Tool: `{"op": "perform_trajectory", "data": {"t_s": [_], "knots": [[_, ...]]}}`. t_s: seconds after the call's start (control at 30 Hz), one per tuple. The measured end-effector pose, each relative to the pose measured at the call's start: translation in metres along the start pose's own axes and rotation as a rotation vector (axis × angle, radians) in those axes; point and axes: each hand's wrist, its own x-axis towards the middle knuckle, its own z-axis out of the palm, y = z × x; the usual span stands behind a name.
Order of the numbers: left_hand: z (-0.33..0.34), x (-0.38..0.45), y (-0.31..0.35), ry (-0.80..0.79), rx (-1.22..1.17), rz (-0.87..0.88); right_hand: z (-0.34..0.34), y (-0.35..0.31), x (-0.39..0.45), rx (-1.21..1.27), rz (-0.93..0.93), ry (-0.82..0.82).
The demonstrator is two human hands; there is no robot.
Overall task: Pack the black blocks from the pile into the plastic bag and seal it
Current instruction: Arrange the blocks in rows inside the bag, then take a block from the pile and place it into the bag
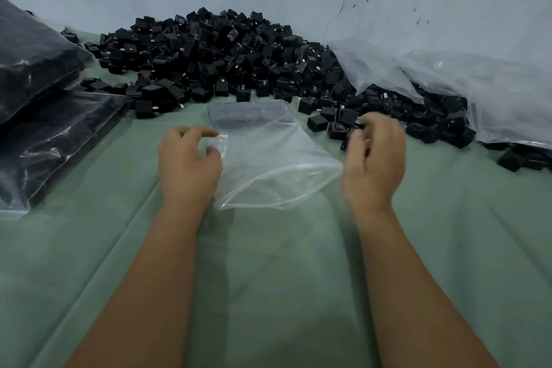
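A large pile of black blocks (227, 60) lies against the far wall and spreads to the right. A clear plastic bag (268, 164) lies flat on the green cloth in front of it, with a row of black blocks (239, 116) inside at its far end. My left hand (188, 161) is at the bag's left edge and pinches the film between thumb and forefinger. My right hand (376, 158), blurred, hovers at the bag's right side by the pile's near edge. Its fingers are curled round a black block (346, 142), which is mostly hidden by them.
Filled bags of black blocks (38, 92) are stacked at the left. A heap of empty clear bags (448, 84) drapes over the pile at the right. Green cloth (268, 278) covers the near surface, and a pale cracked wall stands behind.
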Motion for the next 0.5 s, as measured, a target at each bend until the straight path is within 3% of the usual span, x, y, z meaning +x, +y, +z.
{"op": "perform_trajectory", "data": {"t_s": [0.03,0.1,0.17,0.23,0.33,0.5], "knots": [[-0.001,-0.002,0.004,0.044,-0.106,0.059,-0.001,0.014,0.007,-0.046,0.133,-0.009],[0.0,-0.007,0.012,-0.035,-0.254,0.197,-0.004,0.043,0.015,-0.155,0.303,-0.158],[0.002,-0.012,0.017,-0.28,-0.281,0.287,-0.006,0.06,0.018,-0.244,0.449,-0.387],[0.004,-0.015,0.016,-0.536,-0.176,0.308,-0.004,0.067,0.015,-0.357,0.458,-0.56],[0.002,-0.015,0.015,-0.72,-0.015,0.34,0.001,0.065,0.014,-0.356,0.315,-0.528],[0.001,-0.011,0.015,-0.792,0.02,0.332,0.002,0.058,0.01,-0.316,0.274,-0.369]]}}
